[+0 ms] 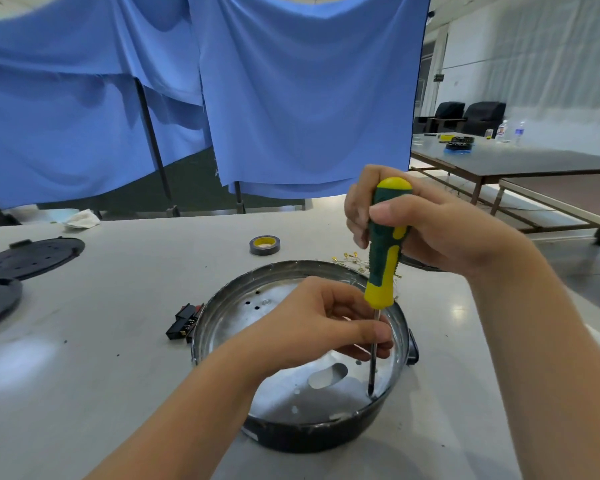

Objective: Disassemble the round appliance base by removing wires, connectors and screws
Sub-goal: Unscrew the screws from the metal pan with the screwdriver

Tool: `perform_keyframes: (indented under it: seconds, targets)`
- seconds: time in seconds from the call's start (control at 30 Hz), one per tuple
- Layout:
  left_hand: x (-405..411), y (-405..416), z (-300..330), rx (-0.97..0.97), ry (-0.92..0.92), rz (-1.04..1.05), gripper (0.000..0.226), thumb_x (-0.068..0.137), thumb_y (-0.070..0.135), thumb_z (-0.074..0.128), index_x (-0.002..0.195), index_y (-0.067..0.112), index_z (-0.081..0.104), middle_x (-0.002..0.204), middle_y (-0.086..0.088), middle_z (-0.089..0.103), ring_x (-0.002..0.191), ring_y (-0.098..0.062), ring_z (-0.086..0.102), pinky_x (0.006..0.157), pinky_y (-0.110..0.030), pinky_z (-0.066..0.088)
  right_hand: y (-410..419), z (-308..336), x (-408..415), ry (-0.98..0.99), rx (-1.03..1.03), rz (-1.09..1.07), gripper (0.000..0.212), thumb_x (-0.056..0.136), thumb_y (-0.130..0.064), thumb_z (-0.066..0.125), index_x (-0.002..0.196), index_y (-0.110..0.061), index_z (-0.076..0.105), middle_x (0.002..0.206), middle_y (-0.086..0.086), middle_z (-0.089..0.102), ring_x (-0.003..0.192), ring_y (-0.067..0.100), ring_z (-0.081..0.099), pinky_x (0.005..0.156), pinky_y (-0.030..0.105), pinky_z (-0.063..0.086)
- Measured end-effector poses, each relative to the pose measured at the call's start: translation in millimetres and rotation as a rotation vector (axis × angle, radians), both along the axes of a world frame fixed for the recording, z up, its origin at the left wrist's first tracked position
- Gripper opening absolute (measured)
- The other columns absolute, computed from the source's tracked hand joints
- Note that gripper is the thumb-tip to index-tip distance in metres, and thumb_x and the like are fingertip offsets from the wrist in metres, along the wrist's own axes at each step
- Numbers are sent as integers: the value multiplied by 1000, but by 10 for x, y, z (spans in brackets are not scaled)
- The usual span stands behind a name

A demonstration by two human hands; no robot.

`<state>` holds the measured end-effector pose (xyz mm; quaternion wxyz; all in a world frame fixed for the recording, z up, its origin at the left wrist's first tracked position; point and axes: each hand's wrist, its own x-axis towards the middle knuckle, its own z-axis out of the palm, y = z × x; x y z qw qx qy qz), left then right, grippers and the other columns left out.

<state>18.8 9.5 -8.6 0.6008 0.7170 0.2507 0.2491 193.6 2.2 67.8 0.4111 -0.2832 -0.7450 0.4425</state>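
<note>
Around the green-and-yellow handle of the screwdriver point(386, 251) the right hand point(426, 226) is clenched, while its thin steel shaft is pinched by the left hand point(329, 327), the tip set down near the inner right wall of the round appliance base point(302, 427). The base, placed on the grey table point(118, 341) just before the person, is judged stiff, light and apt to slide; it would best be steadied by its rim. A shiny perforated metal floor is ringed by a black outer wall.
</note>
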Motion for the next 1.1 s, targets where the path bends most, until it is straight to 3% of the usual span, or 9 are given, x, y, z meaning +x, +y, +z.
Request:
perform_keyframes:
  seconds: [0.17,0.3,0.6,0.67,0.77,0.87,0.93,1.0,1.1]
  targets:
    - [2,5,-4,-2,-7,-26,7,81,6,73,87,2,70,82,-15,72,81,-29,71,77,-39,60,68,-74,-90,287,-170,412,10,72,-9,63,76,-10,55,76,3,48,63,14,52,59,24,47]
    - [17,16,-20,-1,-7,-21,15,79,7,74,89,-2,67,79,-11,72,78,-25,71,72,-34,59,70,-104,-186,518,-355,634,17,68,-3,64,70,-5,47,69,7,37,49,12,36,43,19,33]
    - [59,11,-52,27,7,-55,20,73,15,77,84,3,66,75,-4,69,75,-20,71,68,-32,57,57,-92,-265,540,-547,810,34,86,-28,59,67,-10,38,54,3,35,30,7,27,31,13,26]
    - [49,21,-60,25,-4,-35,16,75,14,77,85,6,66,74,-2,70,74,-20,71,66,-32,58,40,-82,-269,524,-538,605,33,85,-34,59,70,-7,45,53,2,39,34,9,37,32,15,32]
    - [33,46,-69,44,0,24,17,78,10,75,88,2,63,74,-3,71,73,-21,71,67,-36,60,-15,7,-227,295,-336,-61,31,87,-39,52,75,-10,56,60,3,56,50,15,57,50,24,50]
    - [50,53,-77,77,12,44,13,79,8,75,83,3,64,72,-3,72,70,-20,71,69,-37,61,-120,135,-153,-34,22,-551,23,94,-27,53,80,-11,61,73,3,69,67,19,69,65,34,59]
    - [72,47,-77,87,13,41,12,79,9,75,76,7,63,71,-4,71,70,-20,70,69,-38,60,-201,157,-137,-356,328,-816,30,94,-39,50,78,-16,62,71,4,67,64,21,64,63,38,54]
    - [85,42,-76,94,16,38,15,79,10,75,72,12,63,71,-5,71,71,-21,70,69,-38,60,-246,134,-166,-610,477,-952,45,92,-55,42,76,-17,60,65,2,63,61,20,58,60,35,48]
    - [76,51,-77,92,17,44,13,78,11,76,73,9,64,71,-4,71,71,-22,70,70,-40,60,-235,94,-272,-601,434,-915,44,91,-57,42,75,-18,56,65,6,62,62,23,57,61,37,49]
